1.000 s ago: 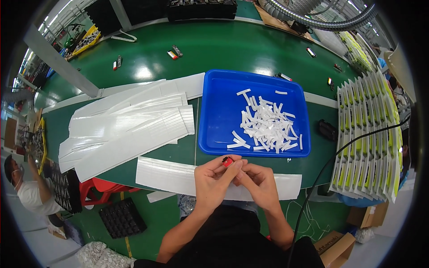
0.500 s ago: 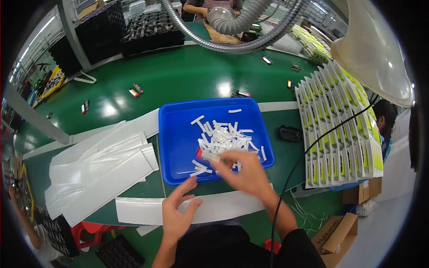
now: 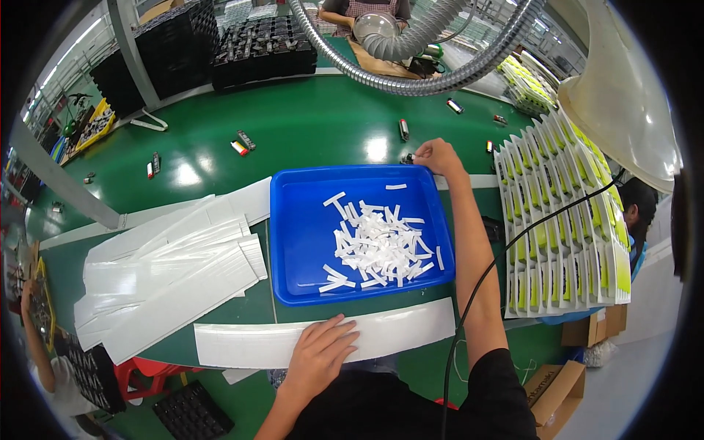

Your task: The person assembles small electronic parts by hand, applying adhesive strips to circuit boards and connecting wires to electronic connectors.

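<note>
Left hand [image 3: 318,358] lies flat, fingers slightly spread, gripping nothing I can see, on a white sheet [image 3: 242,346] along the near edge of the tabletop [image 3: 257,308]. Right hand [image 3: 436,156] reaches beyond the far edge of the blue tray [image 3: 293,242], near its right corner, fingertips bunched at a small dark part [image 3: 408,158]; whether gripped, I can't tell from here. White strips [image 3: 383,249] heap in the tray.

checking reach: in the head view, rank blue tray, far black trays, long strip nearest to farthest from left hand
1. Long strip: under the left hand.
2. Blue tray: just beyond the strip.
3. Far black trays: across the green surface.
</note>
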The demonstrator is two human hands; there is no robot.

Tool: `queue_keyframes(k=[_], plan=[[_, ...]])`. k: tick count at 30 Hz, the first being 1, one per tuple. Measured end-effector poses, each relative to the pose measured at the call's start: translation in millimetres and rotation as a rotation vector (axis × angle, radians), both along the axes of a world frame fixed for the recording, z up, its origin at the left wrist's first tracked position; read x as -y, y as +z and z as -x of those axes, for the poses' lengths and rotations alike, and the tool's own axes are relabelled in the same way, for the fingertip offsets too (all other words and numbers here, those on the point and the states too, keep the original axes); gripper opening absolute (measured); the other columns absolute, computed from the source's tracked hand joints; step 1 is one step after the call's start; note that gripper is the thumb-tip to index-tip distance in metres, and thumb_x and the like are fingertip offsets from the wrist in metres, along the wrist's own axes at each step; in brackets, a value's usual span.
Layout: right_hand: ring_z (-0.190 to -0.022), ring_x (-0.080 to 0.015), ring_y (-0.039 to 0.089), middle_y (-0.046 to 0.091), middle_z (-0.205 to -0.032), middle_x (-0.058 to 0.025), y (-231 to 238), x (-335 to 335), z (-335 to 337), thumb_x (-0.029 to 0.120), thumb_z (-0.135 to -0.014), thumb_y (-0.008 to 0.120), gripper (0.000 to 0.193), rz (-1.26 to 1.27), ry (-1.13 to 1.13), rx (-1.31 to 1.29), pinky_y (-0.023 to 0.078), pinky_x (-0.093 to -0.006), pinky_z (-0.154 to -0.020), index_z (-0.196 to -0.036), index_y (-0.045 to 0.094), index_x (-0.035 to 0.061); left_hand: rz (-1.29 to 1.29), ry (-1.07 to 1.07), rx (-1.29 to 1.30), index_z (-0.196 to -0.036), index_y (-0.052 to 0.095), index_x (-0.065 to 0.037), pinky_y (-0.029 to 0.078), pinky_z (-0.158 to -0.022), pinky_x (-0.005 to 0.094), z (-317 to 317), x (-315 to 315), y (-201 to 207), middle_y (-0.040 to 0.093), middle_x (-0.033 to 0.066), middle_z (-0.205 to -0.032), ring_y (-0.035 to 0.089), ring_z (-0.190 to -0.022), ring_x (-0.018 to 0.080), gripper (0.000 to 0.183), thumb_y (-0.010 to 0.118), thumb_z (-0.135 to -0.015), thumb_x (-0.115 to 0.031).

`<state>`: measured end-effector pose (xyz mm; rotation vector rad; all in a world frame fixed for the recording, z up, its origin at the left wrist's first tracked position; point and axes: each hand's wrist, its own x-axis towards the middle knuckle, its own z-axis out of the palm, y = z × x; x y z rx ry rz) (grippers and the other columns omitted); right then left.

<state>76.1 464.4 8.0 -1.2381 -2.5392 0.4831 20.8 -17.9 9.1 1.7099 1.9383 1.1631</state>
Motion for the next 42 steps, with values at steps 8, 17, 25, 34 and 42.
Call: queue_keyframes(k=[8, 17, 25, 34, 42], plan=[[-0.076, -0.0245, 0.067, 0.071, -0.083, -0.0116, 43, 42, -36, 0.014, -0.079, 0.074, 0.018, -0.105, 0.070, -0.299, 0.051, -0.0353, -0.069, -0.092, 0.068, 0.0031, -0.113, -0.001, -0.194, -0.100, 0.070, -0.005, 0.046, -0.094, 0.0385, 3, -12, -5, 0.067, 0.0070, -0.115, 0.059, -0.116, 0.0268, 0.018, 0.069, -0.082, -0.009], [-0.082, -0.0194, 0.055, 0.071, -0.088, -0.0001, 77, 272, -52, -0.001, -0.066, 0.074, 0.026, -0.080, 0.563, -0.483, 0.046, -0.0296, -0.074, -0.089, 0.073, 0.0109, -0.119, 0.238, 0.526, -0.114, 0.067, 0.000, 0.051, -0.067, 0.0253, -5, -4, 13, 0.070, 0.0139, -0.098, 0.066, -0.078, 0.0161, 0.025, 0.065, -0.090, -0.006], [-0.097, -0.0235, 0.054, 0.061, -0.101, 0.0002, 60, 347, -75, 0.011, -0.058, 0.079, 0.032, -0.040, 0.783, -0.518, 0.048, -0.0341, -0.077, -0.088, 0.077, 0.0211, 0.176, -0.150, 1.421, -0.121, 0.061, 0.009, 0.055, -0.081, 0.0275, 32, 2, 14, 0.070, 0.0170, -0.105, 0.068, -0.090, 0.0156, 0.038, 0.067, -0.083, 0.004], [-0.092, -0.0222, 0.054, 0.058, -0.097, 0.0008, 59, 353, -79, 0.015, -0.051, 0.081, 0.036, -0.097, 0.825, -0.504, 0.046, -0.0332, -0.072, -0.086, 0.079, 0.0241, 0.306, -0.283, 1.320, -0.119, 0.062, 0.008, 0.056, -0.083, 0.0277, 38, 15, 19, 0.070, 0.0151, -0.103, 0.067, -0.092, 0.0166, 0.046, 0.075, -0.075, 0.009], [-0.086, -0.0202, 0.053, 0.057, -0.093, 0.0007, 51, 351, -85, 0.015, -0.053, 0.084, 0.033, -0.092, 0.842, -0.545, 0.045, -0.0318, -0.070, -0.084, 0.079, 0.0220, 0.270, -0.338, 1.564, -0.111, 0.063, 0.006, 0.054, -0.085, 0.0299, 39, 19, 3, 0.069, 0.0115, -0.100, 0.066, -0.094, 0.0174, 0.037, 0.074, -0.076, 0.007]])
